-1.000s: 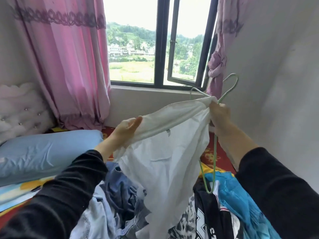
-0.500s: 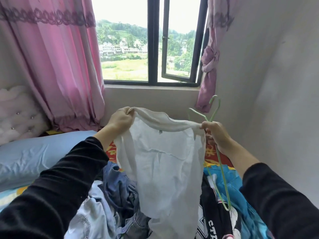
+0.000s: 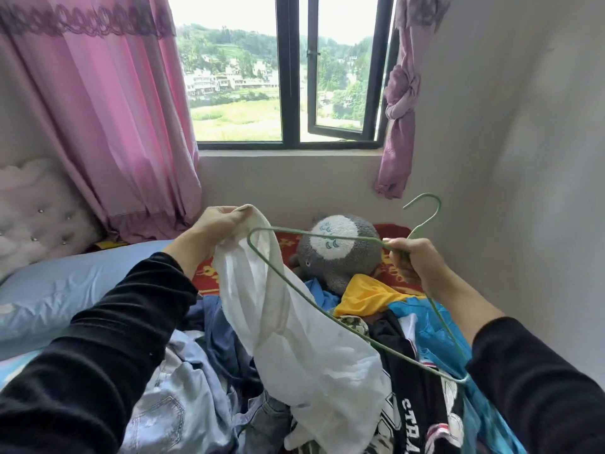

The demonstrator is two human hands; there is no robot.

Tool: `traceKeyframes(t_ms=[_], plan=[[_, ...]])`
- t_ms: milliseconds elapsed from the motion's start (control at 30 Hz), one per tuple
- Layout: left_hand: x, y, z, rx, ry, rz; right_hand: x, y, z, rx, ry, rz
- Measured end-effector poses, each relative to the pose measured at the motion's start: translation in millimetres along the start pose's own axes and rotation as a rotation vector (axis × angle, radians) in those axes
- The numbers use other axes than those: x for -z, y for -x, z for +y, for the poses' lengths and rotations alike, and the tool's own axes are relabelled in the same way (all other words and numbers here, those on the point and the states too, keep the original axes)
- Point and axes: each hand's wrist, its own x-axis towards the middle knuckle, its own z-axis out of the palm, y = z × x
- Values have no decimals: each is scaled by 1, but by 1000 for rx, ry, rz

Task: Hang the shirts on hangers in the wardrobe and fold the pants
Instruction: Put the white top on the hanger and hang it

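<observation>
The white shirt [image 3: 294,339] hangs from the left hand [image 3: 216,227] alone. The fingers are closed tight on a bunched edge at the top, and the rest trails down and towards the person onto the pile of clothes [image 3: 209,339] under both forearms. I cannot tell whether that bunched edge is the collar or the hem. The right hand [image 3: 415,260] has its fingers wrapped round the neck of the green hanger [image 3: 327,233], just below the hook. It holds the wire frame nearly flat, with one rounded end reaching across to lie against the shirt just below the left hand. That looks like someone lining up the end to slip it into an opening of the shirt. The other end dips low beside the right forearm. Half a second ago the shirt was stretched wide between both hands, the right pinching cloth and hanger together with the frame dangling down. Now the right hand has let the cloth go and swung the hanger level. A grey plush toy [image 3: 337,253], hidden before, shows beyond and between the hands. A blue pillow [image 3: 65,290] lies out past the left arm.
</observation>
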Motion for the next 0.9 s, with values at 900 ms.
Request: traceKeyframes(t_ms=[900], plan=[[-24,36,42,-685,-774,-225,-90,17,-55,-21,-248,-302]])
